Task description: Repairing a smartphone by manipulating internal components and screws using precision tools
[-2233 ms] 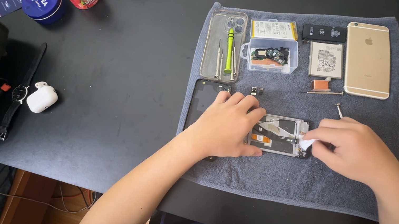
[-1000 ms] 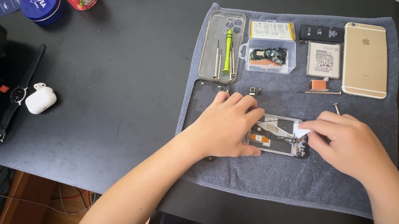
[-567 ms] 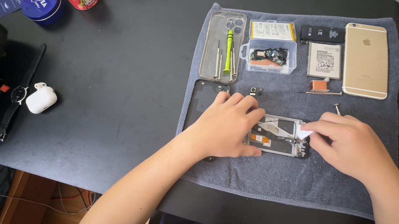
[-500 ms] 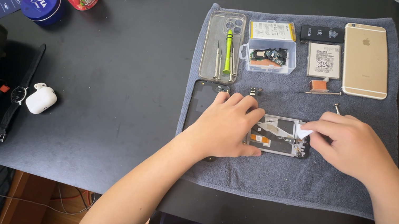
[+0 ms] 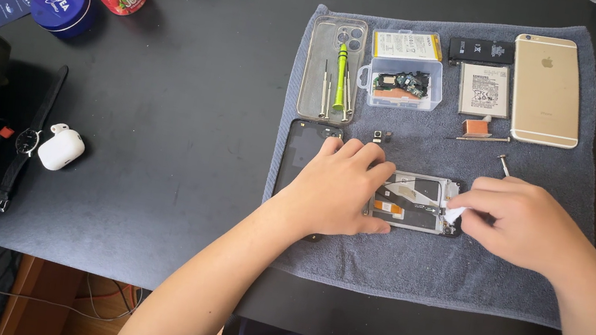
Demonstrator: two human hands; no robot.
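From the head camera, looking straight down: the left hand [image 5: 338, 190] lies flat, fingers spread and pressed on the left end of an opened phone frame [image 5: 414, 202], evidently to pin it so it cannot slide on the grey towel [image 5: 418, 266]. The right hand [image 5: 524, 223] is curled, thumb and forefinger pinched on a small white scrap [image 5: 454, 214] touching the frame's right edge, a grip suited to fine work. The frame sits mid-towel, just beside a black back cover [image 5: 304, 153] partly under the left wrist. Spare parts are kept apart along the top: a clear case [image 5: 325, 44] holding a green screwdriver [image 5: 341, 77], a small parts box [image 5: 401, 82], a battery [image 5: 484, 89] and a gold phone [image 5: 546, 89] face down.
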